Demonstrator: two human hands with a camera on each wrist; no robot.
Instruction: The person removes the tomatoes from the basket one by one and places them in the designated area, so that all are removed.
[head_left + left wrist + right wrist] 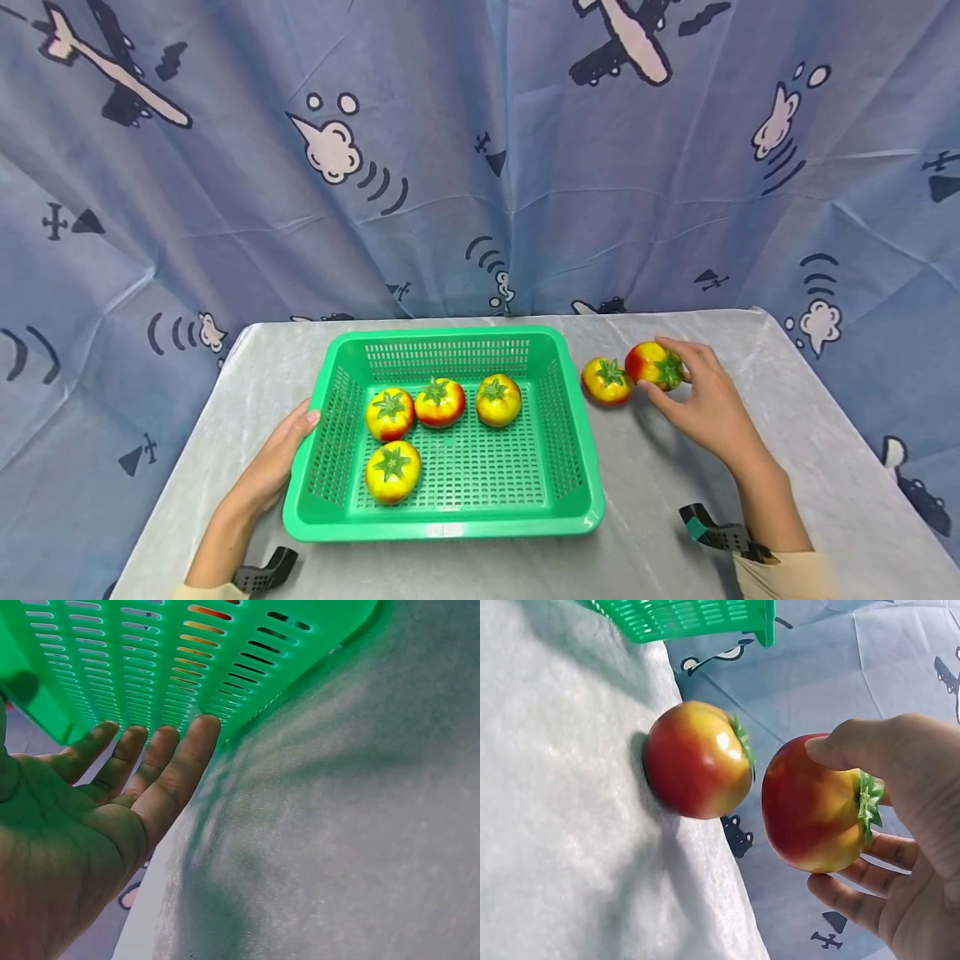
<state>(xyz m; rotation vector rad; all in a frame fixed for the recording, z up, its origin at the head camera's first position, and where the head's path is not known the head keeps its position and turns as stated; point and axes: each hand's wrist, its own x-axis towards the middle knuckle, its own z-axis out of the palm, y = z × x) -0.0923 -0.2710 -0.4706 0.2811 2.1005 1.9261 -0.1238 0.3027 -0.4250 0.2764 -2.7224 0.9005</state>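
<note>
A green basket (450, 529) holds several red-and-yellow fruits with green leaves, among them one (393, 472) at its front left. My left hand (273, 458) holds the basket's left side, the thumb at the rim; in the left wrist view the extended fingers (169, 772) meet the perforated outer wall (150, 667). To the right of the basket, my right hand (701, 400) grips a fruit (647, 365) between thumb and fingers, seen raised in the right wrist view (810, 810). Close beside it, another fruit (602, 385) rests on the table (555, 825).
The table (795, 400) has a pale cloth-like surface. Behind it hangs a blue curtain (450, 250) printed with planes and clouds. A dark band (723, 533) is on my right wrist and another (266, 572) on my left.
</note>
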